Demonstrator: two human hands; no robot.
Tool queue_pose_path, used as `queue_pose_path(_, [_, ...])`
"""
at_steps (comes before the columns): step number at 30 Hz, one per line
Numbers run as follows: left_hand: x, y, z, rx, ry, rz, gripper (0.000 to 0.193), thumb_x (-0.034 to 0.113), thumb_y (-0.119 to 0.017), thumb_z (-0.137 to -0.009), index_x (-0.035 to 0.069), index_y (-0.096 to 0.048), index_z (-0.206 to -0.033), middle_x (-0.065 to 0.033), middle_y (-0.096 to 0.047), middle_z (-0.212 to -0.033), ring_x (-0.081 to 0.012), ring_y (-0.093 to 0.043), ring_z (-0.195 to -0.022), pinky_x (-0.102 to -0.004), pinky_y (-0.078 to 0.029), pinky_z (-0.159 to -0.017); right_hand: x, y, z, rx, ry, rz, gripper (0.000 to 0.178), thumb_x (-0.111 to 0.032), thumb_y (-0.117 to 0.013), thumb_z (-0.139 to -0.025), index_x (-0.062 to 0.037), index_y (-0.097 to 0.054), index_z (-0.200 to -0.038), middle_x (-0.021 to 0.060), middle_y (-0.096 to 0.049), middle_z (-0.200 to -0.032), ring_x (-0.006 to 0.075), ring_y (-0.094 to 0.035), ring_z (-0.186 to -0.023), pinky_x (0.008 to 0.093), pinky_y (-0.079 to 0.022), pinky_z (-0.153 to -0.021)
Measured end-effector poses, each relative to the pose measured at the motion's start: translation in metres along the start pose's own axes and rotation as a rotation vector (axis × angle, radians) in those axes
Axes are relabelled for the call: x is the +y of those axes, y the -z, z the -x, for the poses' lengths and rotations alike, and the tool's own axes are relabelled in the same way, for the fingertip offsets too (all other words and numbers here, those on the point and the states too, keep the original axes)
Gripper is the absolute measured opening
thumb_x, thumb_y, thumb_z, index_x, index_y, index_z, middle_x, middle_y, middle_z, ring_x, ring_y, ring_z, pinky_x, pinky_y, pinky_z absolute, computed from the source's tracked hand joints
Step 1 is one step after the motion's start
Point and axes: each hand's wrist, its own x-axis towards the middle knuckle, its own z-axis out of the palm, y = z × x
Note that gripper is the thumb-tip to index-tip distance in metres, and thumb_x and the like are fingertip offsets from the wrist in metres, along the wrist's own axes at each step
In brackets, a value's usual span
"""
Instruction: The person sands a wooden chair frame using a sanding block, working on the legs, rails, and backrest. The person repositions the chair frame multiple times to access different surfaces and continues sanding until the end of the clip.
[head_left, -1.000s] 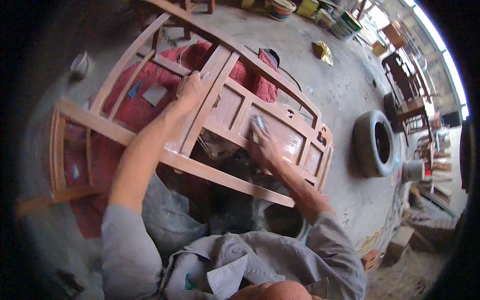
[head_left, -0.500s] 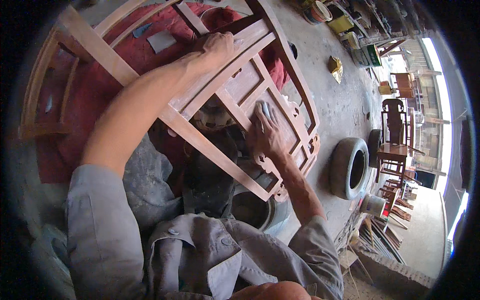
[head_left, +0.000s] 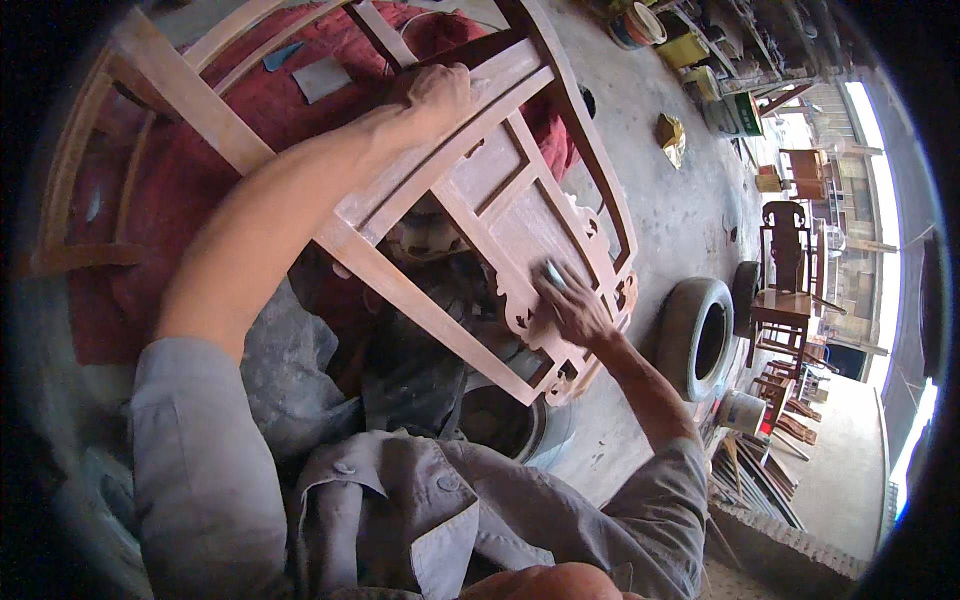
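An unvarnished wooden chair (head_left: 455, 205) lies tilted in front of me, its back toward the right. My left hand (head_left: 440, 95) is closed over the broad seat rail, fingers curled out of sight behind its edge. Toward the carved end of the back panel (head_left: 510, 235), my right hand (head_left: 572, 308) presses a small, pale bluish piece of sandpaper (head_left: 554, 275) against the wood. Most of that piece is hidden under the fingers. Pale dust coats the panel.
Under the chair spreads a red cloth (head_left: 250, 120) with a grey sheet (head_left: 321, 79) on it. Tyres (head_left: 697, 335) stand on the concrete floor to the right. Buckets (head_left: 735, 115) line the far side; a dark finished chair (head_left: 785, 290) stands farther right.
My right hand has slid along the back panel, rightward and toward me, with the sandpaper. My left hand keeps its place on the rail, and the chair has barely moved.
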Motion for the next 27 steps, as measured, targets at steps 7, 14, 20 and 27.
queue_pose_path(7, [0.006, -0.007, -0.004, 0.054, -0.010, 0.022, 0.044, 0.044, -0.063, -0.087, 0.000, -0.069, -0.088, -0.0269, -0.070, -0.086, -0.0410, -0.070, -0.086, -0.0493, -0.055, -0.078, -0.002, 0.000, -0.073, 0.187, 0.160, -0.137, 0.062, -0.009, -0.070, -0.078, 0.0005, -0.051, -0.136, 0.0205, -0.051, -0.141, 0.0393, -0.041, -0.139, 0.0518, -0.034, -0.115])
queue_pose_path(14, [0.011, -0.001, -0.002, 0.058, 0.030, -0.041, 0.041, 0.042, -0.065, -0.085, 0.001, -0.071, -0.089, -0.0255, -0.071, -0.085, -0.0411, -0.071, -0.085, -0.0486, -0.056, -0.078, 0.010, -0.008, 0.039, -0.031, 0.047, 0.031, 0.063, -0.013, -0.067, -0.082, -0.0017, -0.048, -0.141, 0.0198, -0.048, -0.145, 0.0386, -0.041, -0.139, 0.0511, -0.034, -0.116])
queue_pose_path(20, [-0.004, -0.004, -0.002, -0.028, -0.020, -0.046, 0.055, 0.050, -0.056, -0.091, -0.004, -0.066, -0.101, -0.0280, -0.070, -0.094, -0.0441, -0.069, -0.090, -0.0510, -0.054, -0.081, -0.009, -0.002, -0.060, 0.137, 0.050, -0.123, 0.062, -0.011, -0.066, -0.084, -0.0026, -0.047, -0.142, 0.0212, -0.046, -0.147, 0.0411, -0.039, -0.140, 0.0506, -0.033, -0.116])
queue_pose_path(27, [0.010, 0.006, -0.004, -0.039, -0.001, -0.011, 0.055, 0.049, -0.056, -0.092, -0.004, -0.065, -0.098, -0.0305, -0.068, -0.092, -0.0456, -0.068, -0.091, -0.0513, -0.053, -0.082, -0.010, -0.026, 0.075, -0.112, -0.165, 0.101, 0.072, -0.012, -0.070, -0.078, -0.0004, -0.044, -0.144, 0.0202, -0.043, -0.151, 0.0377, -0.033, -0.145, 0.0504, -0.026, -0.120])
